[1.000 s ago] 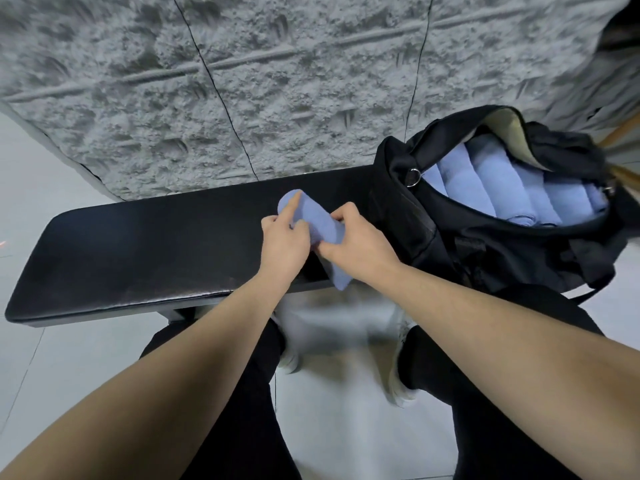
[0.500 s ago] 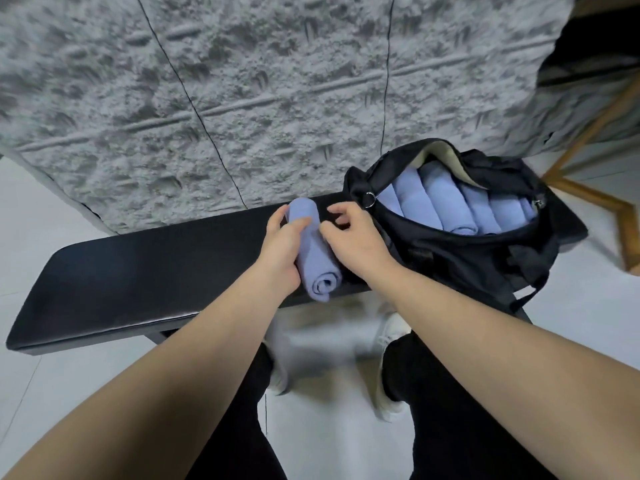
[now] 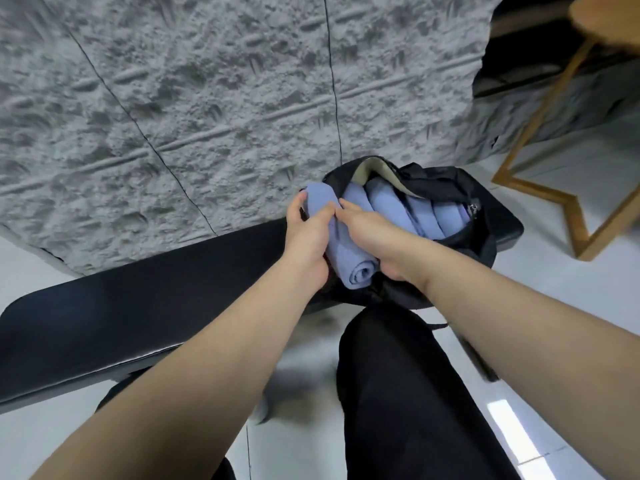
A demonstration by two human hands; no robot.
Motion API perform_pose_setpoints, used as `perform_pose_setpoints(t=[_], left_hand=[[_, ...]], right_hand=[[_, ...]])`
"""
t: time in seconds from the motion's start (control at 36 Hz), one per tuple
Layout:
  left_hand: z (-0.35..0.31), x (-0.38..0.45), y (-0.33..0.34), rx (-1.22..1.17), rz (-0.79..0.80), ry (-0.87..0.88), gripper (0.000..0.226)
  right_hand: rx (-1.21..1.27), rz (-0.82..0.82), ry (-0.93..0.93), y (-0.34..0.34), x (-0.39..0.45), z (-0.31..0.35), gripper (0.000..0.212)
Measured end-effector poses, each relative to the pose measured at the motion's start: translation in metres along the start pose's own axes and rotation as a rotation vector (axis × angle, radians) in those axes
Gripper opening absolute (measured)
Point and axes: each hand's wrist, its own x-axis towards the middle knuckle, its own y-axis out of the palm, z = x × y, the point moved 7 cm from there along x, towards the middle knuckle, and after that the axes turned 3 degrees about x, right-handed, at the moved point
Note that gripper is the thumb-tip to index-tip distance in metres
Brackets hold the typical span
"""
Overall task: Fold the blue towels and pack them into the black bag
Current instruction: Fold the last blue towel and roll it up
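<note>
A rolled blue towel (image 3: 349, 261) is held between both hands at the left end of the open black bag (image 3: 446, 183). My left hand (image 3: 306, 233) grips its left side, fingers curled over the top. My right hand (image 3: 372, 233) presses on its right side, partly inside the bag's opening. The roll's spiral end faces me. Several other rolled blue towels (image 3: 408, 209) lie side by side inside the bag. The bag stands on the right end of a black padded bench (image 3: 145, 306).
A rough grey textured wall (image 3: 207, 116) rises right behind the bench. A wooden frame (image 3: 540, 199) stands on the white floor at the right. My legs in black trousers (image 3: 408, 393) are below the bench edge.
Both hands have carried the rolled towel to the right along the bench, from beside the bag to its open left end. The view has swung right as well.
</note>
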Motion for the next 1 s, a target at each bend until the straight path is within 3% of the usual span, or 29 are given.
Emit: perform_pose_setpoints(t=[0.14, 0.33, 0.47, 0.58, 0.64, 0.75, 0.89, 1.0], left_hand=[[0.002, -0.002, 0.028, 0.114, 0.051, 0.004, 0.038], [0.001, 0.01, 0.063, 0.365, 0.131, 0.032, 0.041], [-0.003, 0.032, 0.085, 0.609, 0.119, 0.117, 0.009], [-0.011, 0.049, 0.101, 0.947, 0.103, 0.297, 0.031], [-0.013, 0.06, 0.108, 1.119, 0.102, 0.376, 0.031], [-0.012, 0.073, 0.124, 1.239, 0.211, 0.377, 0.015], [-0.002, 0.083, 0.142, 1.388, 0.395, 0.407, 0.049], [-0.009, 0.088, 0.154, 1.364, 0.422, 0.412, 0.066]], right_hand=[[-0.145, -0.02, -0.045, -0.037, -0.001, 0.004, 0.047], [0.053, -0.124, 0.035, -0.092, -0.005, -0.009, 0.027], [0.032, -0.174, 0.051, -0.121, 0.0, -0.023, 0.036], [-0.02, -0.162, -0.023, -0.133, 0.007, -0.03, 0.046], [-0.027, -0.186, -0.021, -0.14, 0.01, -0.033, 0.046], [-0.086, -0.208, -0.046, -0.151, 0.008, -0.032, 0.042], [-0.093, -0.194, -0.034, -0.162, 0.016, -0.033, 0.045], [-0.04, -0.185, 0.014, -0.171, 0.023, -0.035, 0.057]])
